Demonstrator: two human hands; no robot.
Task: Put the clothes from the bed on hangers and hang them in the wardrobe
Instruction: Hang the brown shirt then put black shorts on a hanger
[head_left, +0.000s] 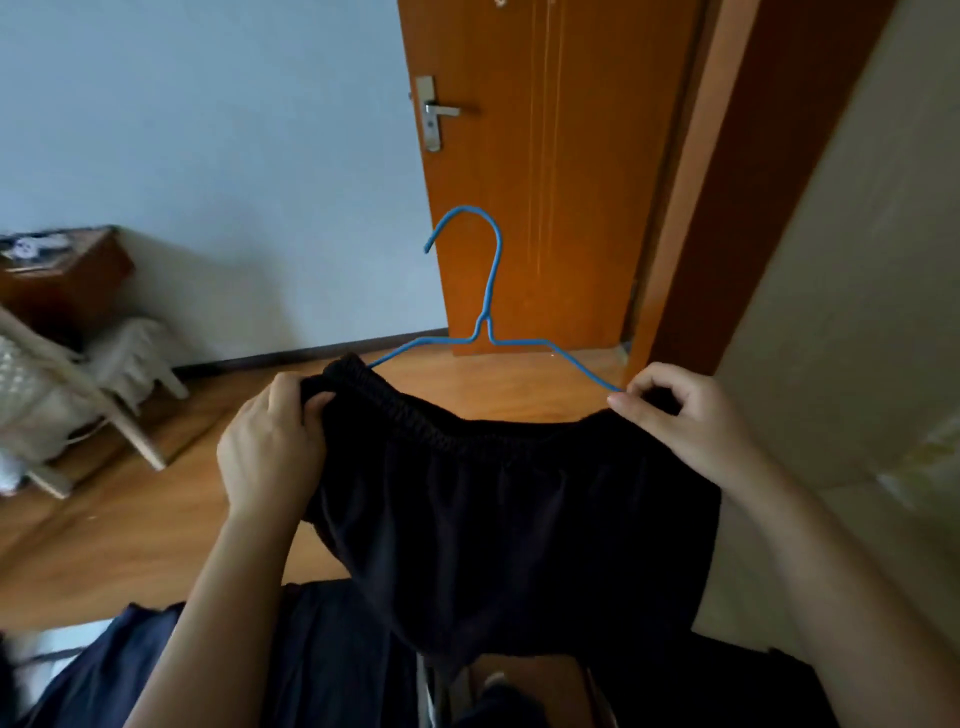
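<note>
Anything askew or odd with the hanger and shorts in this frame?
Mildly: the black shorts sit unevenly on the blue hanger. Its left arm disappears into the waistband that the left hand grips; its right arm lies bare up to the right hand. Nothing looks damaged.

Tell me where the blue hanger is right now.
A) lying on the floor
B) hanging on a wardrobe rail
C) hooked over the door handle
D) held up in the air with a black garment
D: the blue hanger stands hook-up in the air, its arms running into the elastic waistband of the black garment. The left hand grips one end and the right hand pinches the other.
</note>
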